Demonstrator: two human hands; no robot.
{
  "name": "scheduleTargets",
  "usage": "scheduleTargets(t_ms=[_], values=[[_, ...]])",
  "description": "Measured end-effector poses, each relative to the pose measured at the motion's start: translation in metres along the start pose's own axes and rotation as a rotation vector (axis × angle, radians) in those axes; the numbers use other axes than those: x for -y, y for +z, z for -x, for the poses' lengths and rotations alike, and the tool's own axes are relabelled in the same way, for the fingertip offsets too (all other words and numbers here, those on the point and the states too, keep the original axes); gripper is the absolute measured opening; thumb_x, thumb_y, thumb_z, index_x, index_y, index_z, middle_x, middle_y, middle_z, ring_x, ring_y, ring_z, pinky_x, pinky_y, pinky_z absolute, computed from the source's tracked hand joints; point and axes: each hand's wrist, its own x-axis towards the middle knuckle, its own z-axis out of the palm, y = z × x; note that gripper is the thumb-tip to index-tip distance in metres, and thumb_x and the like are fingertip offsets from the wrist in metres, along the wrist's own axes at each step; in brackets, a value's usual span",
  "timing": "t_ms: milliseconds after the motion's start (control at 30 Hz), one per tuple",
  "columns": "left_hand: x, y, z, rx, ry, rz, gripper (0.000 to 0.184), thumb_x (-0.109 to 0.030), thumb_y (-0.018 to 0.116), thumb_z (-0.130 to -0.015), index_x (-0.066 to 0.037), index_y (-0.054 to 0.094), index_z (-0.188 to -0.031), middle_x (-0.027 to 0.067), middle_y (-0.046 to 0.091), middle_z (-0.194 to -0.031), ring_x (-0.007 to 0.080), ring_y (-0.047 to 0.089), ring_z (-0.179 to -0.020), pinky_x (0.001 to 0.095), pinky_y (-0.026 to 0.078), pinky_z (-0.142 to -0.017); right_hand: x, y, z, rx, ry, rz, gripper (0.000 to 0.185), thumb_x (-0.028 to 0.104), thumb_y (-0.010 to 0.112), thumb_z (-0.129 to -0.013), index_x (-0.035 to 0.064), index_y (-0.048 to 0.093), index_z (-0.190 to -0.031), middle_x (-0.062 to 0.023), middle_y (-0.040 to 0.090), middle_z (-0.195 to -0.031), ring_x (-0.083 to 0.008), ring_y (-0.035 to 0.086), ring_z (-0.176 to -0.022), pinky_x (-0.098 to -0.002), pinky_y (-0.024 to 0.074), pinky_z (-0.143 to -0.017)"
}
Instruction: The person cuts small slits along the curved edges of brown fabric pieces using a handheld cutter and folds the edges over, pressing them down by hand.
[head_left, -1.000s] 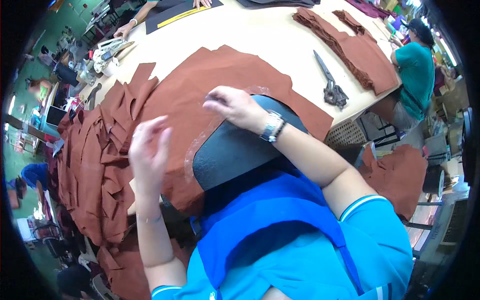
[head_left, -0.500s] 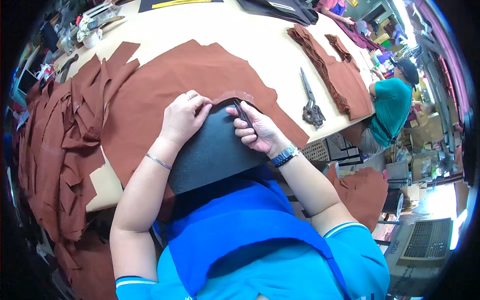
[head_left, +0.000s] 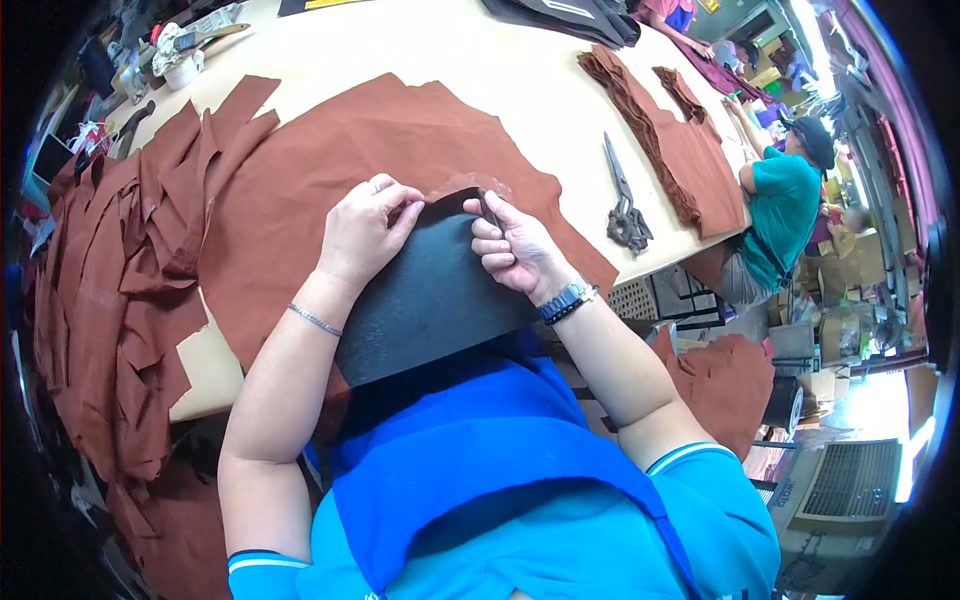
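Note:
A black panel (head_left: 430,290) lies on a large brown sheet (head_left: 330,150) at the table's near edge, its far edge raised between my hands. My left hand (head_left: 372,228) pinches that far edge near its left end, fingers closed. A little to the right, my right hand (head_left: 512,248) is closed around a small dark tool, whose tip is at the same edge; most of the tool is hidden by the fingers. Beyond the raised edge, a shiny translucent strip shows on the brown sheet.
Large scissors (head_left: 625,200) rest on the table (head_left: 500,75) to the right, beside stacked brown pieces (head_left: 680,150). Crumpled brown pieces (head_left: 110,290) hang over the left edge. A brush (head_left: 212,35) lies across a white cup (head_left: 183,70). A person (head_left: 790,200) sits at the right.
Both hands have come down to the panel's far edge from above it. The left hand now pinches the edge, the right holds the dark tool, and the edge has lifted. The view has shifted.

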Motion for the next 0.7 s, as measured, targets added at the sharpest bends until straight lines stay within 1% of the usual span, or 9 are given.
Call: scheduleTargets(t_ms=[100,200,300,500,600,700], values=[[-0.001,-0.001,0.0,0.005,-0.019,0.007,0.006,-0.012,0.071,-0.088,-0.007,0.073,-0.092,0.003,0.064,-0.082,0.0141,0.063,-0.065,0.0276,0.052,-0.061,-0.001,-0.002,0.004,0.023,0.015,-0.021,0.035,0.04,0.048,-0.106,0.0072,0.057,-0.111,0.0033,0.042,-0.066,-0.0036,0.033,-0.048,-0.0159,0.0251,-0.038],[-0.001,-0.001,0.0,0.006,-0.024,0.008,0.006,-0.012,0.071,-0.088,-0.008,0.073,-0.092,0.0028,0.064,-0.082,0.0141,0.063,-0.065,0.0276,0.052,-0.061,0.0,0.004,0.007,0.012,0.08,-0.077,0.033,0.039,0.049,-0.105,0.0075,0.057,-0.111,0.0033,0.042,-0.066,-0.0036,0.033,-0.048,-0.0161,0.0249,-0.037],[-0.001,-0.001,0.0,0.008,-0.021,-0.004,0.006,-0.012,0.071,-0.088,-0.008,0.073,-0.092,0.0028,0.064,-0.082,0.014,0.063,-0.065,0.0277,0.052,-0.061,0.003,0.002,-0.002,0.049,0.06,-0.06,0.035,0.042,0.049,-0.105,0.008,0.057,-0.111,0.0039,0.042,-0.066,-0.0033,0.033,-0.048,-0.0162,0.0248,-0.037],[0.0,0.0,0.0,0.011,-0.024,-0.003,0.006,-0.013,0.071,-0.088,-0.008,0.073,-0.091,0.0027,0.064,-0.082,0.0146,0.064,-0.065,0.0281,0.053,-0.062,-0.003,0.003,0.005,-0.014,-0.007,0.017,0.035,0.041,0.047,-0.106,0.0075,0.057,-0.109,0.0039,0.042,-0.066,-0.0029,0.033,-0.048,-0.0162,0.0251,-0.037],[-0.001,-0.002,-0.001,0.017,-0.028,0.001,0.006,-0.013,0.072,-0.088,-0.008,0.073,-0.091,0.0027,0.064,-0.082,0.015,0.064,-0.065,0.0284,0.053,-0.062,0.002,0.009,0.007,0.006,0.068,-0.068,0.033,0.039,0.047,-0.106,0.0075,0.056,-0.108,0.0038,0.041,-0.066,-0.0028,0.032,-0.048,-0.0159,0.0249,-0.037],[-0.003,-0.001,0.0,0.022,-0.03,-0.009,0.006,-0.013,0.072,-0.088,-0.008,0.073,-0.091,0.0029,0.065,-0.082,0.0151,0.064,-0.066,0.0285,0.053,-0.062,0.004,0.005,-0.003,0.017,0.056,-0.063,0.033,0.04,0.047,-0.106,0.0076,0.055,-0.109,0.004,0.041,-0.066,-0.0029,0.033,-0.048,-0.0157,0.0252,-0.037]])
